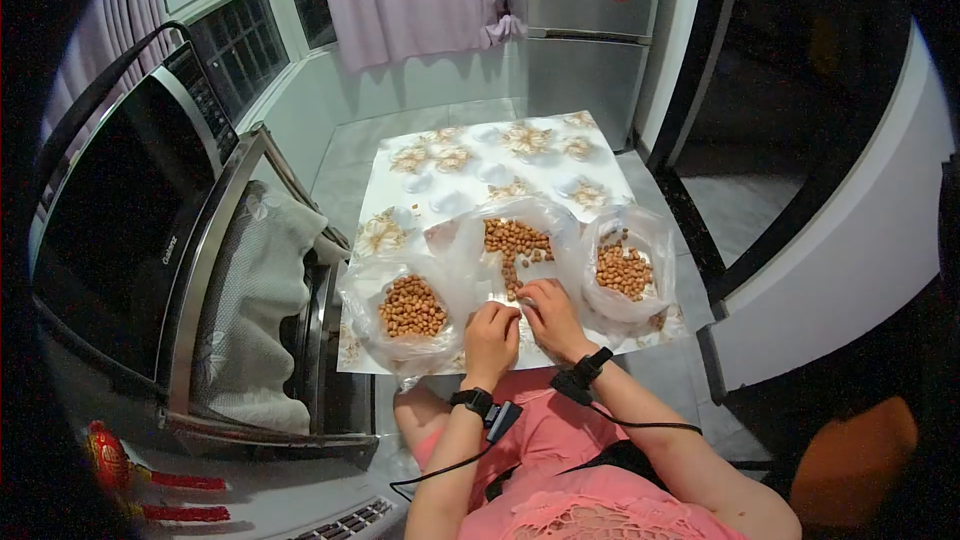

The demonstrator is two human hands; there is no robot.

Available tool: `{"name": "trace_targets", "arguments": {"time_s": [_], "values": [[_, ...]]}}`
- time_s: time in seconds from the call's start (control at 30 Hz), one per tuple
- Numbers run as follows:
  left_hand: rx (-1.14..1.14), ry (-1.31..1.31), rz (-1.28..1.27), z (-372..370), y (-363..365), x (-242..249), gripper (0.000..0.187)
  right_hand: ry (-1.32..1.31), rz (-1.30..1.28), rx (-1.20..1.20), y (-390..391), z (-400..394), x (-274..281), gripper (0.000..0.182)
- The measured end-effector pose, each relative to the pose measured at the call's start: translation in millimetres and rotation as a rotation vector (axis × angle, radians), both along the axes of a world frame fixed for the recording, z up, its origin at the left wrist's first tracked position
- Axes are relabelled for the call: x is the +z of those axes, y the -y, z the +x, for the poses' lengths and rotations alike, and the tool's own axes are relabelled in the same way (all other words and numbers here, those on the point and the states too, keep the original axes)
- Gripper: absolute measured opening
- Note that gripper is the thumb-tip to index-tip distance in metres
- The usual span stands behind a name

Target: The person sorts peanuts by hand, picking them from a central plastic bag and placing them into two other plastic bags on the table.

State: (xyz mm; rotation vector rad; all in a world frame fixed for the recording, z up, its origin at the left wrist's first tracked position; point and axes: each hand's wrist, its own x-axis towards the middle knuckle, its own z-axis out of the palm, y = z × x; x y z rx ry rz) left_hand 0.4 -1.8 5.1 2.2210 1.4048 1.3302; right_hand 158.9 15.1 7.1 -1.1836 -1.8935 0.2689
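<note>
My left hand (pixel 492 338) and my right hand (pixel 552 316) meet at the near end of the middle plastic bag (pixel 565 230). Both have curled fingers with the tips drawn together, and what they pinch, if anything, is hidden. Just beyond my right fingers, a narrow trail of small brown nuts (pixel 510 278), apparently shelled peanuts, runs up to a wider pile (pixel 518 238) in that bag. Left of my hands, an open clear bag (pixel 365 285) holds a heap of the nuts (pixel 412 308). Another open bag (pixel 655 235) on the right holds more nuts (pixel 623 270).
The bags rest on a low table with a white flowered cloth (pixel 430 180). A black microwave (pixel 125 220) stands on a metal rack to the left, with a cloth (pixel 255 310) hanging below. A fridge (pixel 585 70) is behind. Cables trail from both wrist straps.
</note>
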Motion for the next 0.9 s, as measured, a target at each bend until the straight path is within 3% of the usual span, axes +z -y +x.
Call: {"name": "trace_targets", "arguments": {"time_s": [0.9], "values": [[0.001, 0.007, -0.023, 0.0, -0.2, 1.2, 0.014, -0.087, 0.005, 0.040, 2.1, 4.3, -3.0, 0.017]]}}
